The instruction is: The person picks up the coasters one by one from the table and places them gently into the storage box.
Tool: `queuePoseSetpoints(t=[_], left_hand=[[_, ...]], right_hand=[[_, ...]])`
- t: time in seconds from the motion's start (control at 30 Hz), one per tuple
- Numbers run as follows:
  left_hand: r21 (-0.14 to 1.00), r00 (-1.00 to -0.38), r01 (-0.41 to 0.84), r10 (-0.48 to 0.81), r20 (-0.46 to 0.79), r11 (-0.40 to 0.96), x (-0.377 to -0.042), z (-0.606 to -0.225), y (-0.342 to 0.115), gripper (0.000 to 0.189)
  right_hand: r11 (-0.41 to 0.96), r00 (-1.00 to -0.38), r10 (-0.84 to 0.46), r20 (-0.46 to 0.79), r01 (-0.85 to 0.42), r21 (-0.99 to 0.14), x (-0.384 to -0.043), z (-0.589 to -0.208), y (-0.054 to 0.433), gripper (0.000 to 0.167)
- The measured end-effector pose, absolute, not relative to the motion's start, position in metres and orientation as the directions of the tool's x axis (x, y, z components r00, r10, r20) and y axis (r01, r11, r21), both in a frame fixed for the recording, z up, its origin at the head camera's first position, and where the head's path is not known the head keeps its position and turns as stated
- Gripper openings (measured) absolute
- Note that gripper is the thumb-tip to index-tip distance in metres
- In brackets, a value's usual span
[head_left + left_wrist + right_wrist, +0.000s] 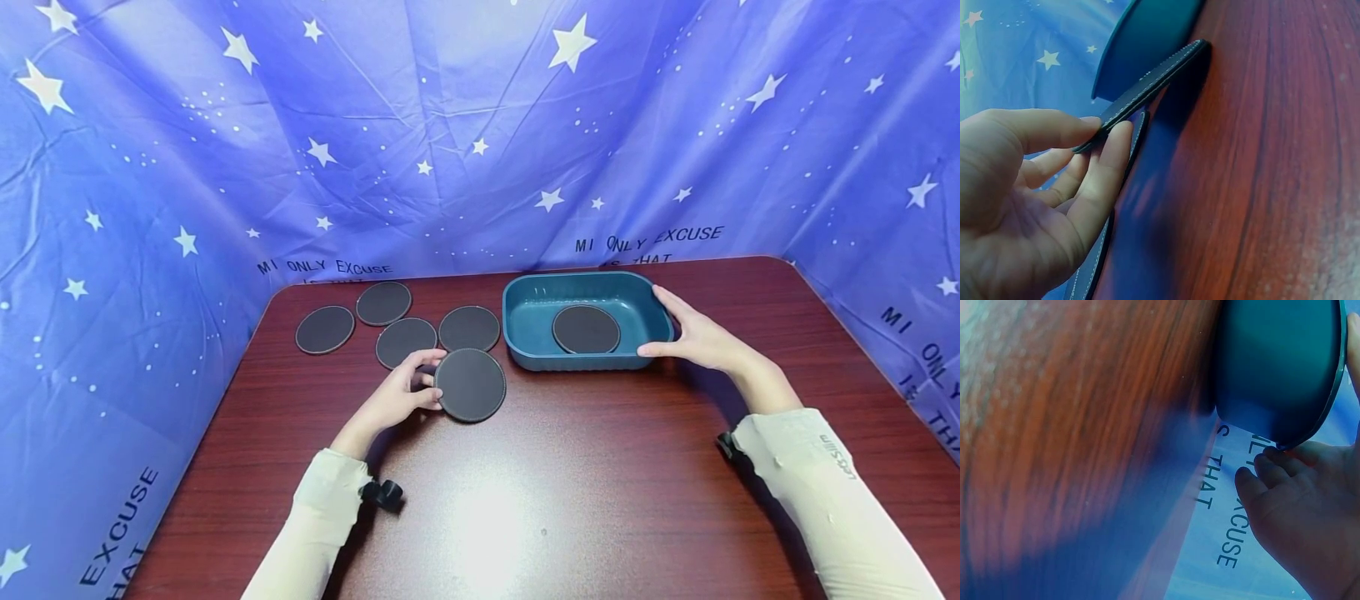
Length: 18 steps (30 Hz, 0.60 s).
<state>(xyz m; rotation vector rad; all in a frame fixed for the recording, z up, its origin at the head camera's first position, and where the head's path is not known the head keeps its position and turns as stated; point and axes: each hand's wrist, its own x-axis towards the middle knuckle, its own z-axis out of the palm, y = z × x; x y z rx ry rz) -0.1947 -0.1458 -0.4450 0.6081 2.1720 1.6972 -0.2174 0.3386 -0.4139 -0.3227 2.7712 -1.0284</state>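
Note:
My left hand (397, 396) pinches a round black coaster (471, 385) at its left edge, between thumb and fingers. Pale stitching runs round the coaster's rim, and in the left wrist view the held coaster (1150, 84) is tilted, its far edge close over the table. A teal rectangular basin (536, 362) stands at the back, right of centre, with another coaster (587, 330) lying inside. My right hand (701, 337) holds the basin's right end, thumb at the front corner and fingers at the far corner. In the right wrist view its fingertips (1269, 464) are right at the rim.
Several more coasters lie left of the basin, among them a far-left coaster (325, 330), a back coaster (384, 303) and a coaster (469, 328) just behind the held one. The glossy red-brown table (600, 492) meets a blue star-printed curtain (450, 125) at the back and sides.

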Motion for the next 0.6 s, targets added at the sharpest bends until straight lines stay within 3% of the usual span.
queuePoseSetpoints(t=[0.6], left_hand=[[0.981,-0.866,0.119,0.499,0.026,0.156,-0.1994,-0.4348,-0.1454,0.061]], right_hand=[[0.743,-0.960,-0.265,-0.092,-0.142,-0.655,-0.2173,-0.4126,0.3382,0.113]])
